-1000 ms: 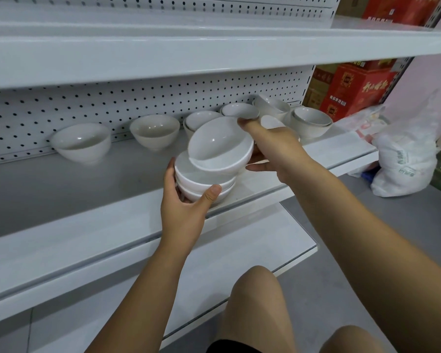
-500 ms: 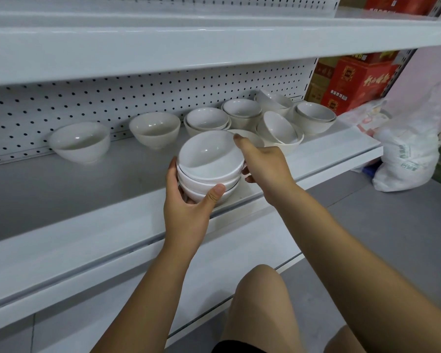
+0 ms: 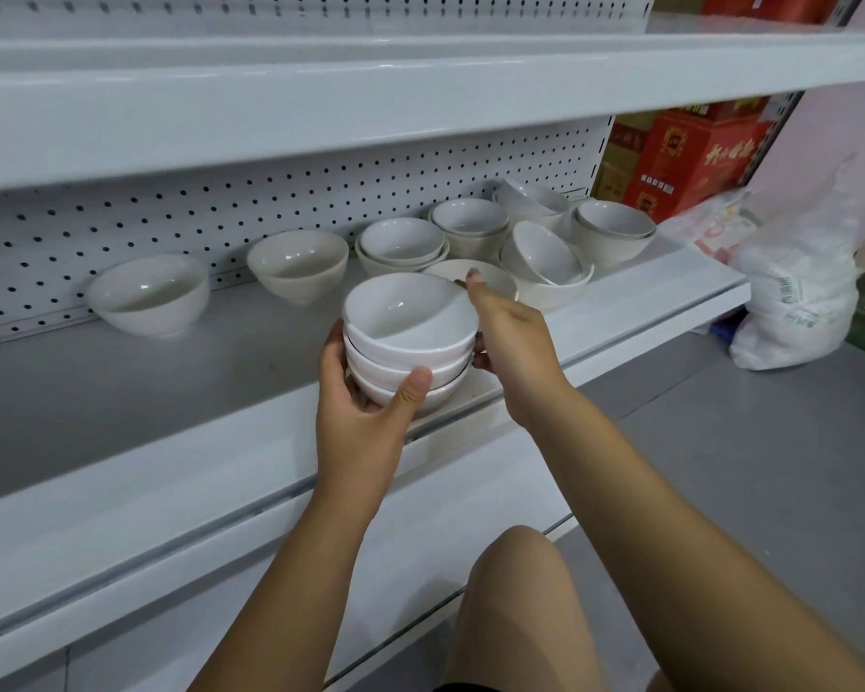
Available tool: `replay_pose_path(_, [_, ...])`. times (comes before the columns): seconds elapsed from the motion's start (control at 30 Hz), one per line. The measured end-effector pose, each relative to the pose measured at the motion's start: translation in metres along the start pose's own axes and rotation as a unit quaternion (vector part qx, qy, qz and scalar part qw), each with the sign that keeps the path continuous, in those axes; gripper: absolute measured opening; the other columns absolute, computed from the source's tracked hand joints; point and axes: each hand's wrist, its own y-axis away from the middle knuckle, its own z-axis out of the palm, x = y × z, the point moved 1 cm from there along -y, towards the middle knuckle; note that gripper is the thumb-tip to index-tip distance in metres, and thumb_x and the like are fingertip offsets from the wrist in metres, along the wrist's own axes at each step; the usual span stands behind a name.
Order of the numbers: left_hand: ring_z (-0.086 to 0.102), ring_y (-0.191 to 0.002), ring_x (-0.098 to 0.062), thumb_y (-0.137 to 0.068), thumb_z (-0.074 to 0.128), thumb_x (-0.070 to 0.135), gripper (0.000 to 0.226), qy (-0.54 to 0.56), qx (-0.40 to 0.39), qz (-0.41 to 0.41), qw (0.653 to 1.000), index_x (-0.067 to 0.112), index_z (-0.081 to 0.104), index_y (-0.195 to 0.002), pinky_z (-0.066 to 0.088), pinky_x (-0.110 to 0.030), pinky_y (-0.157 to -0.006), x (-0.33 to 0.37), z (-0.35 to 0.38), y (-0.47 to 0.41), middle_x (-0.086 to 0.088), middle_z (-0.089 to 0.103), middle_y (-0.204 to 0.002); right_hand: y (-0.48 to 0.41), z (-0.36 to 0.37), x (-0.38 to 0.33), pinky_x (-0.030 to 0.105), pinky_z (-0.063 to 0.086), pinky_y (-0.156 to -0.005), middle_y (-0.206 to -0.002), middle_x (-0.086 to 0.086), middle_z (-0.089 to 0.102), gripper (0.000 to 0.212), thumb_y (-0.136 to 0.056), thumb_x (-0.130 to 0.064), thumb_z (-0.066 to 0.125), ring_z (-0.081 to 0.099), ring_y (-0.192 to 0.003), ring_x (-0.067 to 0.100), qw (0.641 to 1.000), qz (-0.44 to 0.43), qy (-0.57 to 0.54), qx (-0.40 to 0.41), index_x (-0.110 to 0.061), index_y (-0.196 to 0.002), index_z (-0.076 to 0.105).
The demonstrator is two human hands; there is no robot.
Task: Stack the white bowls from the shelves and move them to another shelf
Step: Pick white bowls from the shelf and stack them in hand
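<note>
A stack of three white bowls (image 3: 405, 322) stands near the front edge of the middle shelf (image 3: 121, 392). My left hand (image 3: 360, 422) grips its left side, thumb across the front of the lowest bowls. My right hand (image 3: 515, 342) cups the stack's right side, thumb up by the top rim and fingers curled against the bowls. Loose white bowls stand along the pegboard: one at the far left (image 3: 148, 294), a second (image 3: 298, 262), a nested pair (image 3: 401, 242), and several more in a cluster (image 3: 545, 257) at the right. Another bowl (image 3: 490, 279) is partly hidden behind my right thumb.
An upper shelf (image 3: 320, 92) overhangs the bowls closely. A lower shelf (image 3: 470, 472) juts out below my arms. Red cartons (image 3: 695, 152) and a white plastic bag (image 3: 795, 297) sit on the floor to the right. My knee (image 3: 515, 591) is under my right arm.
My right hand lowered the tilted bowl onto the stack, where it now sits level as the top bowl. My left hand kept its hold on the stack.
</note>
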Motion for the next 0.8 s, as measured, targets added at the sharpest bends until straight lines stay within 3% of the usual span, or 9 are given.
replay_pose_path(0.07, [0.063, -0.125, -0.006, -0.080, 0.081, 0.040, 0.083, 0.030, 0.002, -0.011, 0.999, 0.025, 0.042, -0.151, 0.054, -0.022, -0.097, 0.001, -0.003, -0.003, 0.009, 0.063, -0.139, 0.005, -0.006, 0.003, 0.031, 0.051, -0.071, -0.078, 0.007, 0.050, 0.068, -0.097, -0.057, 0.056, 0.048, -0.068, 0.015, 1.000, -0.020, 0.007, -0.011, 0.010, -0.106, 0.060])
replay_pose_path(0.13, [0.062, -0.127, -0.007, -0.091, 0.074, 0.034, 0.069, 0.038, 0.001, -0.016, 0.999, 0.024, 0.042, -0.151, 0.052, -0.032, -0.106, 0.000, -0.003, -0.004, 0.009, 0.064, -0.139, 0.016, -0.015, 0.009, 0.026, 0.056, -0.076, -0.086, 0.010, 0.056, 0.061, -0.100, -0.055, 0.053, 0.055, -0.078, 0.012, 0.998, -0.051, 0.024, -0.036, 0.004, -0.110, 0.064])
replay_pose_path(0.2, [0.062, -0.128, -0.009, -0.093, 0.072, 0.034, 0.067, 0.035, 0.001, -0.016, 0.999, 0.022, 0.042, -0.152, 0.051, -0.036, -0.109, 0.000, -0.003, -0.003, 0.009, 0.064, -0.140, 0.028, -0.021, 0.021, 0.031, 0.059, -0.090, -0.105, -0.001, 0.071, 0.043, -0.102, -0.052, 0.053, 0.065, -0.098, 0.010, 0.994, -0.082, 0.036, -0.070, -0.017, -0.115, 0.073])
replay_pose_path(0.3, [0.062, -0.129, -0.011, -0.090, 0.077, 0.040, 0.074, 0.030, 0.005, -0.018, 0.999, 0.022, 0.042, -0.153, 0.053, -0.033, -0.105, -0.001, -0.005, -0.002, 0.008, 0.063, -0.141, 0.039, -0.023, 0.034, 0.044, 0.054, -0.103, -0.126, -0.010, 0.069, 0.029, -0.105, -0.044, 0.052, 0.064, -0.120, 0.012, 0.981, -0.132, 0.039, -0.134, -0.036, -0.130, 0.065])
replay_pose_path(0.4, [0.063, -0.126, -0.010, -0.086, 0.081, 0.042, 0.079, 0.027, 0.008, -0.023, 0.999, 0.021, 0.042, -0.151, 0.055, -0.025, -0.096, 0.003, -0.006, 0.000, 0.008, 0.064, -0.139, 0.043, -0.021, 0.038, 0.036, 0.048, -0.110, -0.139, -0.007, 0.064, 0.042, -0.105, -0.026, 0.055, 0.058, -0.131, 0.010, 0.971, -0.161, 0.010, -0.179, -0.026, -0.147, 0.051])
replay_pose_path(0.47, [0.066, -0.120, -0.006, -0.082, 0.080, 0.039, 0.074, 0.023, 0.011, -0.031, 0.999, 0.023, 0.044, -0.145, 0.055, -0.020, -0.089, 0.010, -0.005, 0.002, 0.011, 0.064, -0.134, 0.045, -0.021, 0.040, 0.039, 0.043, -0.115, -0.145, -0.005, 0.060, 0.051, -0.104, -0.020, 0.058, 0.054, -0.136, 0.012, 0.968, -0.167, 0.003, -0.188, -0.023, -0.153, 0.044])
replay_pose_path(0.67, [0.066, -0.115, -0.003, -0.065, 0.081, 0.048, 0.069, -0.021, 0.015, -0.040, 0.999, 0.036, 0.051, -0.125, 0.058, -0.019, -0.080, 0.023, -0.002, 0.023, 0.023, 0.062, -0.124, 0.055, -0.030, 0.050, 0.044, 0.044, -0.115, -0.147, -0.005, 0.058, 0.058, -0.102, -0.017, 0.060, 0.054, -0.137, 0.013, 0.975, -0.155, -0.019, -0.158, -0.022, -0.156, 0.040])
replay_pose_path(0.8, [0.063, -0.107, 0.012, -0.067, 0.082, 0.041, 0.062, -0.049, -0.009, -0.018, 0.999, 0.038, 0.050, -0.120, 0.057, -0.014, -0.076, 0.032, 0.013, 0.040, 0.025, 0.060, -0.124, 0.072, -0.050, 0.054, 0.040, 0.050, -0.109, -0.142, -0.007, 0.062, 0.060, -0.097, -0.021, 0.063, 0.059, -0.131, 0.013, 0.979, -0.154, -0.054, -0.126, -0.023, -0.154, 0.042])
